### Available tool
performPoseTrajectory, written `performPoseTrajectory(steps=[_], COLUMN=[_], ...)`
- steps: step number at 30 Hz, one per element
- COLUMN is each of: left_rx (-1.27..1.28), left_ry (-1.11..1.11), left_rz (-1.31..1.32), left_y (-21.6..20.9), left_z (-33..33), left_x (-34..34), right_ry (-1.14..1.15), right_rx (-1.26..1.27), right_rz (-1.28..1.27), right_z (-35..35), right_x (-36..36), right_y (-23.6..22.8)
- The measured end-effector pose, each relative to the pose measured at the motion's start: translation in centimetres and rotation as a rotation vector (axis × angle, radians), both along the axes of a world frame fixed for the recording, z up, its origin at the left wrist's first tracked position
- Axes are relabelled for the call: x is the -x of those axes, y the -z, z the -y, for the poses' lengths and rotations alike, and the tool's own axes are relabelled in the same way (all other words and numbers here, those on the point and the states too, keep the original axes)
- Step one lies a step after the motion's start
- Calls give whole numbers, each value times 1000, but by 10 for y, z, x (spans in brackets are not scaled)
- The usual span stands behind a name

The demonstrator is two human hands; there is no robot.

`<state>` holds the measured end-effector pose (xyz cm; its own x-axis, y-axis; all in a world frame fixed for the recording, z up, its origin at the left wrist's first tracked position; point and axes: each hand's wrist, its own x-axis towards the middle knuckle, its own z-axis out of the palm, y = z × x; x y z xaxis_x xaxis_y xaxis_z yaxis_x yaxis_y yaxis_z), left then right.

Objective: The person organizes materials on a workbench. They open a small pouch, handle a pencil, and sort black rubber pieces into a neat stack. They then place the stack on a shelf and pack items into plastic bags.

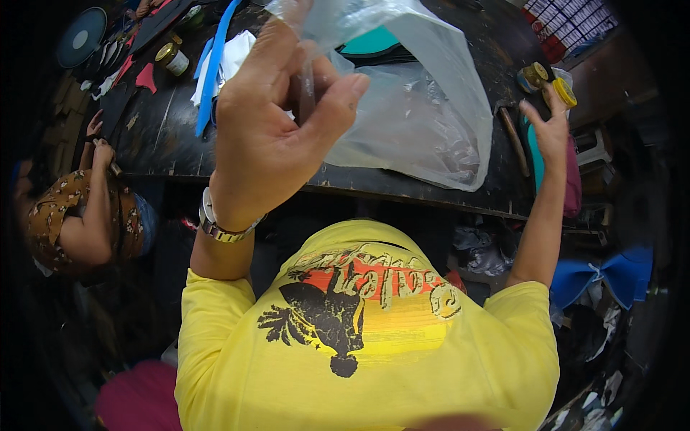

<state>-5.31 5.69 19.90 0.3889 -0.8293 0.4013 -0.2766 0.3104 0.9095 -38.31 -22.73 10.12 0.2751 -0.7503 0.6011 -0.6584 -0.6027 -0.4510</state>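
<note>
My left hand (277,118), with a metal wristwatch (223,228), is raised over the table, its thumb and fingers pinched on a clear plastic bag (431,122). The bag hangs spread out over the table's near edge. A teal sole-shaped piece (370,43) shows by the bag's upper part; whether it lies inside, I cannot tell. At the right end of the table, my right hand (552,133) reaches out with thumb and fingers apart, its fingertips close to a yellow lid (565,93). Another teal piece (534,154) and a maroon piece (573,183) lie beside that wrist, partly hidden.
A hammer-like tool (514,142) and a glass jar (532,77) lie left of my right hand. Farther left on the dark table (162,144) are a blue strip (213,75) and another lidded jar (172,59). Another person (90,212) sits at the left.
</note>
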Motion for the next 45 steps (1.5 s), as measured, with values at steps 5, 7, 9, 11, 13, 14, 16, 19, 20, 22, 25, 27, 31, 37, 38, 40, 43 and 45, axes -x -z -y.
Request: performPoseTrajectory(steps=[5, 7, 9, 11, 13, 14, 16, 19, 20, 22, 25, 27, 31, 37, 38, 40, 43, 45], left_rx=[51, 51, 26, 9, 16, 29, 101, 182, 175, 167, 173, 201, 187, 217, 215, 206, 188, 169], left_ry=[30, 21, -29, -41, -64, -92, -98, -58, -66, -70, -74, -87, -97, -80, -85, -90, -94, -108], left_rz=[196, 172, 164, 146, 192, 250, 366, 461, 440, 412, 391, 384, 400, 429, 425, 414, 407, 416], left_y=[0, -1, -3, -7, -9, -7, -5, 0, 2, 5, 7, 8, 10, 13, 12, 12, 11, 9], left_z=[6, 5, 1, -2, -3, -2, 0, 5, 3, 2, 3, 4, 5, 9, 9, 9, 9, 9], left_x=[3, 4, 6, 3, -2, -3, -11, -28, -30, -34, -35, -35, -34, -35, -35, -33, -30, -29], right_ry=[-1213, -823, -494, -286, -248, -195, -320, -382, -385, -379, -439, -414, -404, -354, -351, -357, -362, -372], right_rx=[-545, -189, -6, 93, 171, 113, -99, -287, -316, -401, -377, -367, -193, -298, -293, -289, -281, -273], right_rz=[260, 210, -94, -448, -623, -801, -837, -955, -985, -993, -824, -760, -658, -620, -617, -610, -595, -575], right_z=[-147, -161, -126, -77, -33, -14, 22, 48, 56, 71, 90, 94, 85, 63, 59, 52, 39, 29], right_x=[-98, -160, -216, -253, -273, -278, -289, -299, -301, -307, -319, -333, -348, -349, -348, -344, -339, -333], right_y=[-79, -52, -25, 6, 31, 37, 34, 26, 23, 19, 31, 50, 90, 86, 82, 75, 67, 58])
